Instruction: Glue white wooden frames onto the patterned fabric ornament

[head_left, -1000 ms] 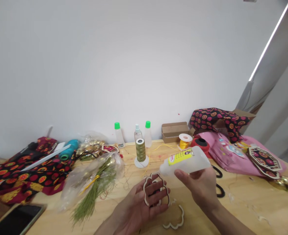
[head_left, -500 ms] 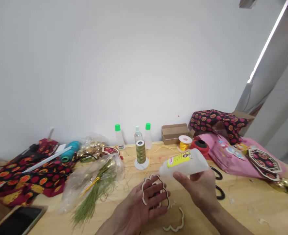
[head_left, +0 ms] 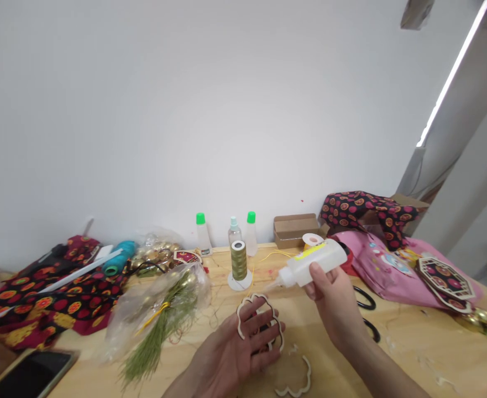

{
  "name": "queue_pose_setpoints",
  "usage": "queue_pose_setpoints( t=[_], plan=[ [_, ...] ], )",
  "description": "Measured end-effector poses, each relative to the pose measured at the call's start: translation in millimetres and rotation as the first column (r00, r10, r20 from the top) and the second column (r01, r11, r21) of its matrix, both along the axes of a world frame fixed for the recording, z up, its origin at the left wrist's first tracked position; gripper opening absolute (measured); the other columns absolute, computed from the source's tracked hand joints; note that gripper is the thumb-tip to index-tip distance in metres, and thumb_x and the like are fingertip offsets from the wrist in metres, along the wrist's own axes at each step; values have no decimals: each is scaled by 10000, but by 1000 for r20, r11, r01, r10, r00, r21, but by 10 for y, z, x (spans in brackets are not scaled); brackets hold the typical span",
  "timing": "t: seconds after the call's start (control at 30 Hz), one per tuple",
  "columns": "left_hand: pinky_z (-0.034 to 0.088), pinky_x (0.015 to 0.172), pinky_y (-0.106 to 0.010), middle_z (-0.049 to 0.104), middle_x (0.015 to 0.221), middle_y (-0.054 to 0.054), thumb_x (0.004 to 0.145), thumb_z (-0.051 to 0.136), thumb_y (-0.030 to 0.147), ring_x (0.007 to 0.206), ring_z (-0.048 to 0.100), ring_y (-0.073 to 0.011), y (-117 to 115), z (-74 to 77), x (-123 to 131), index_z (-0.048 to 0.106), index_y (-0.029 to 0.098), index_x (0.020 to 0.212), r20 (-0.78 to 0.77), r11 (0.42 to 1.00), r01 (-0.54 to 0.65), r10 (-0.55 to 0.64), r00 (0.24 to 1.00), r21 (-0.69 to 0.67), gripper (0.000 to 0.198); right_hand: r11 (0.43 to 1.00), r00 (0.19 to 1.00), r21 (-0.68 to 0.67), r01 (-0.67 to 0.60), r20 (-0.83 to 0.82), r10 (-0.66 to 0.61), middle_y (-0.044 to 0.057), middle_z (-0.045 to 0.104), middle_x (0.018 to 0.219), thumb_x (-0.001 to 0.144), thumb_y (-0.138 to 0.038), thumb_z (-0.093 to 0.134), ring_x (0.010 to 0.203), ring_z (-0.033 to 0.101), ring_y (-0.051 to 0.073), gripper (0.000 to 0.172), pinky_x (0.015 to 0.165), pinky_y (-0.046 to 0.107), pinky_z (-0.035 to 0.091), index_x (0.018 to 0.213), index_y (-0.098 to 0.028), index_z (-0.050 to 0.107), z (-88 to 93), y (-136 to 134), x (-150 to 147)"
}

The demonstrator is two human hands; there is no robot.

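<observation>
My right hand (head_left: 338, 304) grips a translucent glue bottle (head_left: 328, 258) with a yellow label. The bottle is tipped, its narrow nozzle pointing down and left, just above the scalloped piece. Palm up, with fingers slightly curled, my left hand (head_left: 226, 349) holds a pale scalloped wooden outline piece (head_left: 239, 321). Some of its inner part is hidden behind the fingers. On the table below lies another curved wooden strip (head_left: 308, 373) with a wavy edge.
Behind the hands stand an olive thread cone (head_left: 239, 262) and green-capped bottles (head_left: 204, 237). A green tassel bundle (head_left: 152, 342), patterned fabric (head_left: 56, 282) and a phone (head_left: 31, 376) lie left. Black scissor handles (head_left: 365, 298) and a pink bag (head_left: 376, 271) are right.
The glue bottle has rotated in my right hand, and its nozzle now shows, angled down toward the wooden piece. My left hand has barely shifted.
</observation>
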State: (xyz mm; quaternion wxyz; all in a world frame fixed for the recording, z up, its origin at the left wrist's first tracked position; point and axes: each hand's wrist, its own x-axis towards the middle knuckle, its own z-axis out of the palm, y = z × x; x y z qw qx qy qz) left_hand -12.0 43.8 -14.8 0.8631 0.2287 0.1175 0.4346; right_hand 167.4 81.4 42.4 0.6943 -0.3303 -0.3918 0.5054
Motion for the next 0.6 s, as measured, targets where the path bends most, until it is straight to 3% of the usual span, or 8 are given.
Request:
queue_pose_setpoints(
  t=[0.17, 0.3, 0.4, 0.6],
  plan=[
    [409, 868, -384, 619, 1131, -111, 735, 648, 351, 1087, 533, -268, -3, 24, 9, 566, 154, 1129, 28, 1000, 12, -12, 1000, -9, 448, 995, 994, -13, -95, -54, 94, -73, 477, 577, 572, -298, 770, 443, 362, 45, 310, 416, 160, 353, 721, -169, 531, -28, 37, -29],
    [407, 874, -390, 615, 1135, -112, 757, 626, 322, 1075, 540, -265, -15, 35, 0, 559, 139, 1134, 50, 1000, 13, -12, 999, -15, 424, 998, 987, 14, 63, 146, -64, -51, 537, 512, 531, -304, 782, 446, 477, 96, 309, 401, 190, 403, 710, -171, 568, -17, -59, -68],
    [395, 893, -408, 595, 1161, -117, 761, 622, 315, 1104, 516, -277, -24, 13, -7, 528, 132, 1174, 68, 1000, 20, -19, 997, -2, 461, 987, 940, 64, 148, 301, -160, 1, 612, 502, 472, -277, 797, 570, 620, 202, 300, 536, 290, 524, 676, -170, 605, -20, -167, -93],
    [370, 924, -427, 583, 1172, -114, 780, 600, 298, 1118, 501, -281, -40, -13, 2, 504, 145, 1205, 58, 999, 23, -25, 998, 35, 462, 970, 915, 113, 213, 325, -239, 55, 694, 592, 491, -330, 785, 621, 669, 250, 314, 586, 344, 564, 728, -169, 658, -84, -283, -141]
  ],
)
